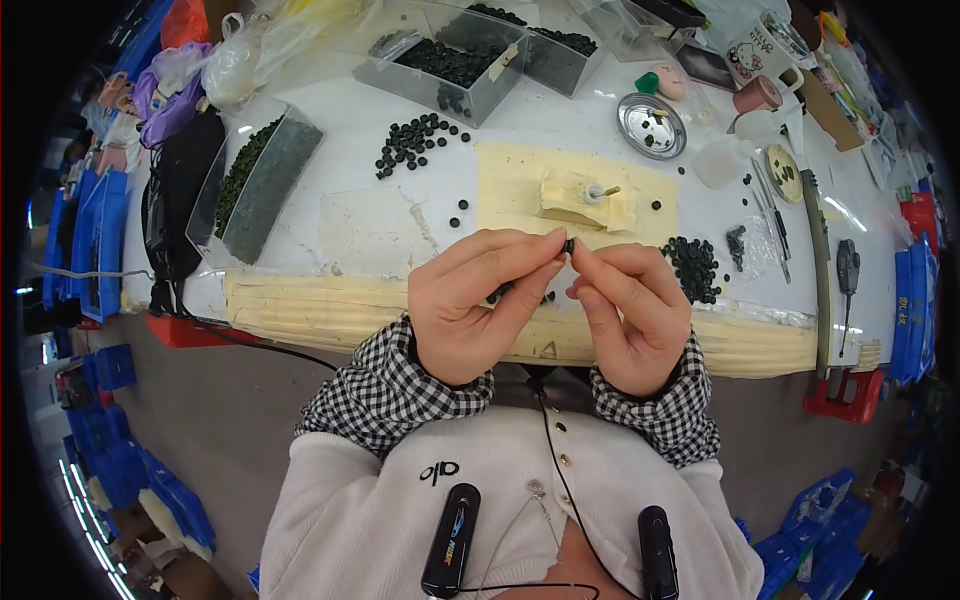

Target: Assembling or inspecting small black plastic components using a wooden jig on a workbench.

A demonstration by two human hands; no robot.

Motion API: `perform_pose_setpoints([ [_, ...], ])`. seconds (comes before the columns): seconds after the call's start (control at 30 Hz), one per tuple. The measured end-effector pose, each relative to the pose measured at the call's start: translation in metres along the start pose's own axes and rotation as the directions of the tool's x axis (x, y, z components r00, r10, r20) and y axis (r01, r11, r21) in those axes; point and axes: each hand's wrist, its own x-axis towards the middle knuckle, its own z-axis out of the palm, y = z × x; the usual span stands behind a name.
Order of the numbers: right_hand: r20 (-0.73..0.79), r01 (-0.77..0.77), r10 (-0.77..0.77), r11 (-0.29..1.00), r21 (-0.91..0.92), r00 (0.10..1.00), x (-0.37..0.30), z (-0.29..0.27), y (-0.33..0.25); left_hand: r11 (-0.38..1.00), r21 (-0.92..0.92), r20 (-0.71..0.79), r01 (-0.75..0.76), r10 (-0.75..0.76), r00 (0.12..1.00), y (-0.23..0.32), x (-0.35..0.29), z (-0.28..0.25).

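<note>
– Holding what, right at the fingertips?

– A small black piece (569, 246), pinched between thumb and index finger of the left hand (465, 310) and touched by the index fingertip of the right hand (637, 315); raised over the tabletop (565, 120), near the middle of its front edge

– Gripped by the right hand as well?

– Cannot tell; right thumb set lower, apart from the index fingertip, with the remaining fingers bent

– And close around the hands?

– Below the left hand, a few loose black pieces (503, 290), partly hidden; just beyond the fingertips, a cream block (560, 200) with a brown-tipped peg (608, 191), resting on a yellowish sheet (500, 170); right of the right hand, near the front edge, a cluster of black pieces (693, 270)

– Farther out?

– Toward the far edge, a scattered group of black pieces (410, 145), then a clear bin (430, 90) full of more; by the left edge, a clear tray (275, 195) of dark green bits; toward the far right corner, a round metal dish (651, 130); along the right edge, a long grey strip (815, 240)
</note>
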Motion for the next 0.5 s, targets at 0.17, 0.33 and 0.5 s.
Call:
perform_pose_setpoints([
  [0.17,-0.01,-0.019,0.019,1.0,0.01,1.0,-0.0002,0.0006,-0.0006,0.998,0.054,-0.011,0.02,-0.019,1.0,0.0084,-0.0042,0.0059],
  [0.33,0.029,-0.029,0.03,1.0,-0.007,0.999,0.0019,-0.0023,0.001,0.995,0.095,-0.012,0.021,-0.02,1.0,0.0081,-0.0059,0.0094],
  [0.5,0.05,-0.032,0.033,0.999,-0.024,0.998,0.0027,-0.004,0.002,0.996,0.082,-0.009,0.036,-0.035,0.999,0.0054,-0.0066,0.01],
])
